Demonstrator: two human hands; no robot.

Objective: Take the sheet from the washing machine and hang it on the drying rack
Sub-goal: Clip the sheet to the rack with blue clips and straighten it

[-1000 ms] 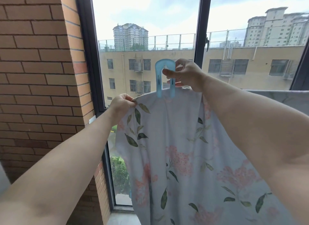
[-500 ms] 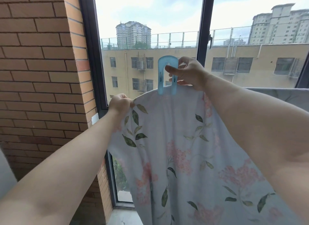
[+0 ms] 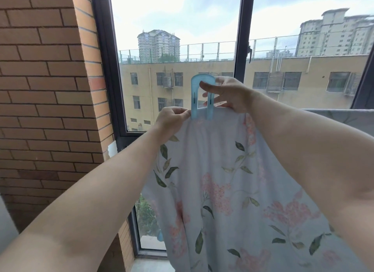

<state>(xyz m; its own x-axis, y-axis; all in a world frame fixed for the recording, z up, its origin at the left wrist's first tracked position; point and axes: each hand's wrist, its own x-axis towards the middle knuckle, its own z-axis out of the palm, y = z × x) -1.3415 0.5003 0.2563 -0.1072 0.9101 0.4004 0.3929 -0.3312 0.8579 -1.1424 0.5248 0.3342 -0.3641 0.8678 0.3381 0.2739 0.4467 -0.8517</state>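
A pale blue sheet (image 3: 226, 182) with pink flowers and green leaves hangs in front of me, draped over a rail that the cloth hides. A big blue plastic clip (image 3: 202, 96) straddles the sheet's top edge. My right hand (image 3: 226, 93) holds the clip's upper part between thumb and fingers. My left hand (image 3: 172, 118) pinches the sheet's top edge right beside the clip's left leg. More of the sheet (image 3: 340, 115) runs along the rail to the right.
A brick wall (image 3: 46, 101) stands close on the left. A dark-framed window (image 3: 105, 65) lies straight ahead behind the sheet, with buildings outside. A narrow sill or floor strip (image 3: 149, 263) shows at the bottom.
My left hand slid right along the sheet's top edge, up to the clip. The sheet's left part bunched toward the clip. My right hand stays on the clip.
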